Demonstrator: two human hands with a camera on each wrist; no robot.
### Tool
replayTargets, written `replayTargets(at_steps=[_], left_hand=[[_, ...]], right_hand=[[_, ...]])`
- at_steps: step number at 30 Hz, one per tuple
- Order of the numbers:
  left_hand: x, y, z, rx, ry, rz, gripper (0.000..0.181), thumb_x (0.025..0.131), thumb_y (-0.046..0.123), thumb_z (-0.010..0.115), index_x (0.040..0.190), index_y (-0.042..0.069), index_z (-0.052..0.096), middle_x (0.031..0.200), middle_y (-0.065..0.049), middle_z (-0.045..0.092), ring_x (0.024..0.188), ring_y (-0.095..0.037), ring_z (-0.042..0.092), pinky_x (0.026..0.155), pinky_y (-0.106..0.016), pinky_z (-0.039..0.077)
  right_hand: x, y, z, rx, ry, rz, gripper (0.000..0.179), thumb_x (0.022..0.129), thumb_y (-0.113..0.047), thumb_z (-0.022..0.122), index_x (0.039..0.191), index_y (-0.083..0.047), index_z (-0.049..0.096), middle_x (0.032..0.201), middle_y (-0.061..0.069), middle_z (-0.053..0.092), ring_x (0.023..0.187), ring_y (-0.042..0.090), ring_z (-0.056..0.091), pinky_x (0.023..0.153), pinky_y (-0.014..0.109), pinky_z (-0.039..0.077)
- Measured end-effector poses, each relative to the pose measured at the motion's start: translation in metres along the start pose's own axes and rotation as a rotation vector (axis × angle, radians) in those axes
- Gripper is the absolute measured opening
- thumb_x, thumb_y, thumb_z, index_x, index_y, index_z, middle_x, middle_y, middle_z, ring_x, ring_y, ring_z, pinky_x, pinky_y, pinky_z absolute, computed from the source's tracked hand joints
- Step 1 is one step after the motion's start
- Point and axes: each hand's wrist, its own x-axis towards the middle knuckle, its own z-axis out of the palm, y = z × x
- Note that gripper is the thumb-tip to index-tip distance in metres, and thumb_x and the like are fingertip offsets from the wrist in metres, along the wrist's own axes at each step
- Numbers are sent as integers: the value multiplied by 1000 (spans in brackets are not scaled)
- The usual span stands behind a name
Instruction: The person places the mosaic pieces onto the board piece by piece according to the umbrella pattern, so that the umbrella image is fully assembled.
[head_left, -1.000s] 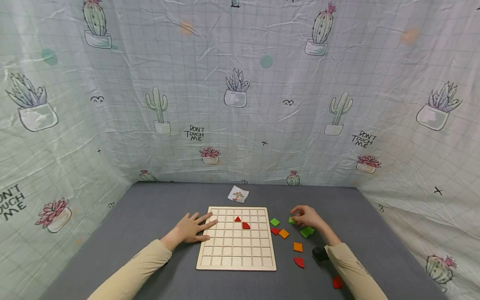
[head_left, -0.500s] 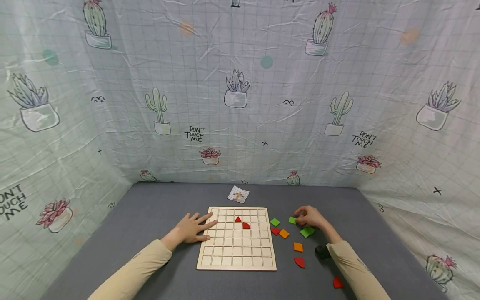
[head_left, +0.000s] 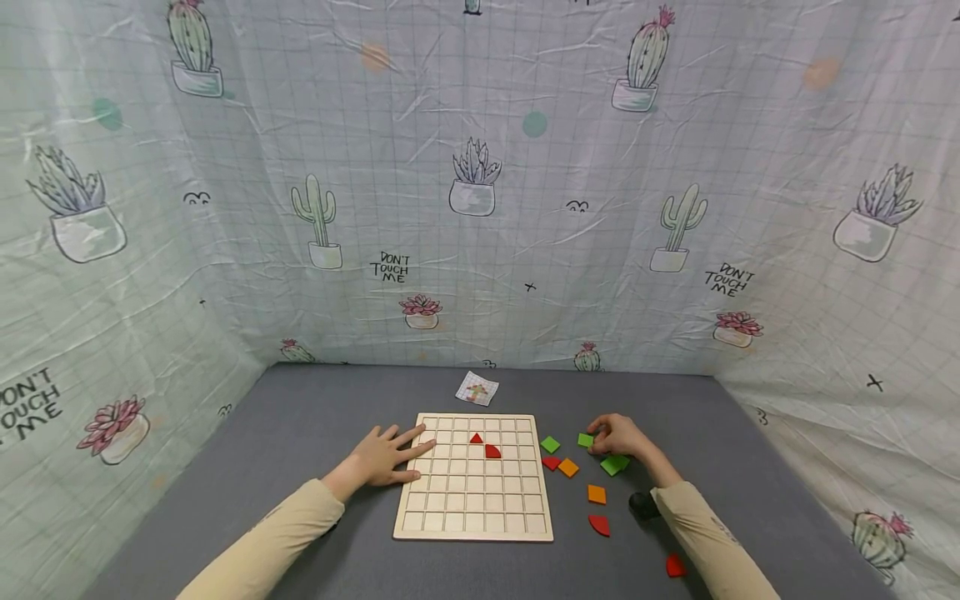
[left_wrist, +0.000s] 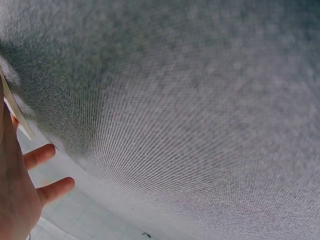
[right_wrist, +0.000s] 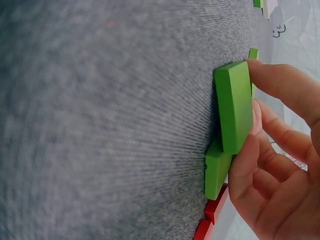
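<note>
My left hand (head_left: pixel 384 455) lies with fingers spread on the left edge of a pale wooden grid board (head_left: pixel 465 523). A red triangle tile (head_left: pixel 476 438) and a red quarter-circle tile (head_left: pixel 492 452) sit in its cells. My right hand (head_left: pixel 621 437) is low over the table, its bent fingertips right at the edge of a green square tile (head_left: pixel 585 440). Overlapping green tiles (head_left: pixel 614 465) lie just below that hand. One green tile (right_wrist: pixel 235 107) leans on another green tile (right_wrist: pixel 217 172) in the right wrist view and partly hides the fingertips; I cannot tell whether they pinch anything.
Right of the board lie a green tile (head_left: pixel 550 444), a red tile (head_left: pixel 551 462), orange tiles (head_left: pixel 596 494) and red quarter-circles (head_left: pixel 598 525). A small picture card (head_left: pixel 477 388) lies behind the board. A cactus-print curtain (head_left: pixel 465 317) encloses the table.
My right hand has shifted slightly right, uncovering more of the green tile that was under its fingertips, and its thumb now reaches back toward that tile's edge. My left hand has stayed put.
</note>
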Motion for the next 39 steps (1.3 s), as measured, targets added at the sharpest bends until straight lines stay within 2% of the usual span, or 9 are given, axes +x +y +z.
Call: replayTargets(at_steps=[9,20,26,33,39], left_hand=[[1,0,4,1,-5,-16,58,89,58,33,140,32,26,147,-1,25,125,-34,39,94,-54,34],[-2,1,2,1,12,-3,57,89,55,35,140,30,29,146,-3,29,123,-35,40,93,-54,35],[-2,2,1,17,20,-7,56,90,55,34,140,30,29,146,-3,29,123,-34,40,93,-53,35],[-1,3,1,17,26,-7,57,89,55,35,140,30,29,146,-3,29,122,-34,41,92,-53,35],[-1,3,-1,9,21,-3,57,89,55,35,140,29,29,146,-3,29,122,-34,40,92,-54,35]], right_hand=[[0,0,3,-31,40,19,28,71,-10,72,95,1,62,74,5,64,62,11,56,56,28,48],[1,-1,4,-24,35,29,25,72,-9,71,93,2,62,75,8,62,61,11,54,55,26,46],[1,1,4,-19,39,20,23,72,-7,70,92,1,61,73,6,62,60,11,53,54,26,45],[0,-2,4,35,32,-5,24,73,-4,67,95,3,59,72,7,62,59,14,53,52,27,43],[1,-9,5,53,28,-33,23,75,-3,65,97,3,58,64,6,61,56,17,55,51,29,44]])
